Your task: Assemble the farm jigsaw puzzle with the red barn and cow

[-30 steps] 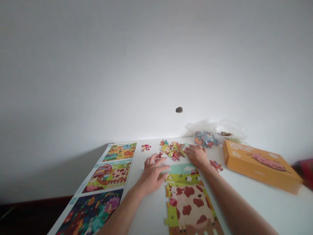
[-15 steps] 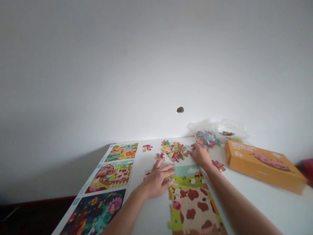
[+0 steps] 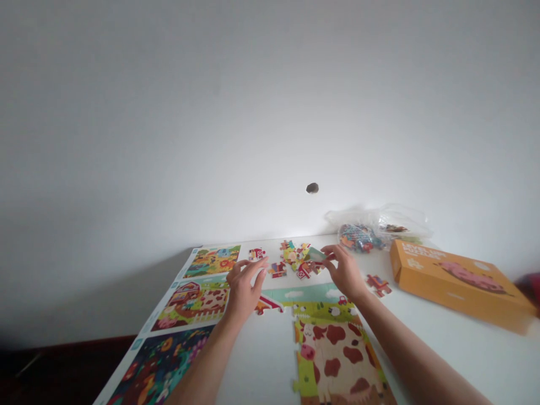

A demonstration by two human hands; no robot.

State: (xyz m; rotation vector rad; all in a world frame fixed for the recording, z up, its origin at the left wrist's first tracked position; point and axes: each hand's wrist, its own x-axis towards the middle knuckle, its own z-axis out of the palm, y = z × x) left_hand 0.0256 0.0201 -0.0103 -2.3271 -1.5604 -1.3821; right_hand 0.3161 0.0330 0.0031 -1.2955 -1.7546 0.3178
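Left hand (image 3: pixel 243 289) has come off the assembled jigsaw and now sits up left of it, and right hand (image 3: pixel 345 271) has lifted slightly at the far side. From my remote view, the left hand is open, fingers spread and raised, with the fingertips just short of a red barn piece (image 3: pixel 256 253); I can't see it touching anything. The right hand is curled, thumb and fingers appearing to pinch a pale green jigsaw piece (image 3: pixel 316 254) at the right edge of the loose pile (image 3: pixel 295 259), upper middle of the frame. The grip looks firm, but the fingers partly hide the piece.

Handling call: holding that piece by its edges and lifting it clear should avoid dragging its neighbours, since the pile is tightly bunched.

The partly built cow jigsaw (image 3: pixel 333 351) lies flat at bottom centre, its sky strip (image 3: pixel 299 293) at the far end. A red-and-white piece (image 3: pixel 268 305) lies at that strip's left end, and another loose piece (image 3: pixel 378 285) sits right of the right hand.

Containers, upper right: a clear plastic bag (image 3: pixel 377 222) holds more colourful pieces (image 3: pixel 358 238), and an orange box (image 3: pixel 459 284) with a pig on its lid lies closed beside it. Picture sheet (image 3: pixel 211 261) runs along the left.
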